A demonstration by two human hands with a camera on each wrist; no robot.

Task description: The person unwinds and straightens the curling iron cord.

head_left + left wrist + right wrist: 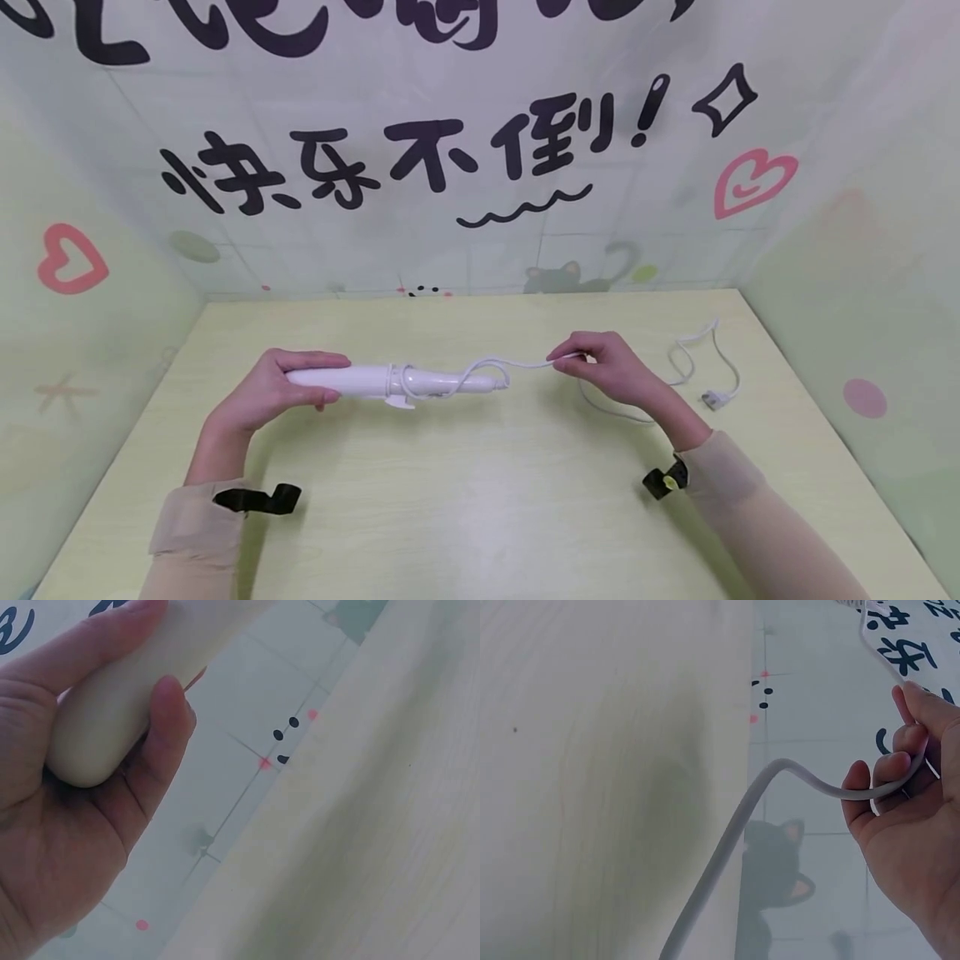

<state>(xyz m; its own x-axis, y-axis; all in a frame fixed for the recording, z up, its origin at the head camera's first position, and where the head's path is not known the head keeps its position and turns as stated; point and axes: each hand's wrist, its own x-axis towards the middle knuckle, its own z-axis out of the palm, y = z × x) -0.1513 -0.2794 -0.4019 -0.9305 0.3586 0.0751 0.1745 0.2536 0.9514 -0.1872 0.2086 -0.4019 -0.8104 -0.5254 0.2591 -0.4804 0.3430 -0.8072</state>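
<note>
My left hand (266, 392) grips the thick, rounded end of a white corded appliance (367, 381) that looks like a curling iron. It is held level above the table, its slim end pointing right and a small lever on its lower side. A white power cord (525, 364) leaves the slim end and loops loosely around the body. My right hand (611, 367) pinches this cord between thumb and fingertips, right of the appliance. In the right wrist view, the cord (727, 855) runs across the fingers and hangs down. The left wrist view shows fingers around the smooth end (97, 735).
The cord's far part lies curled on the light wooden table (465, 500) at the right, ending in a two-pin plug (712, 400). Printed panels (420, 250) stand at the back and both sides. Black wrist mounts (258, 500) sit on both sleeves.
</note>
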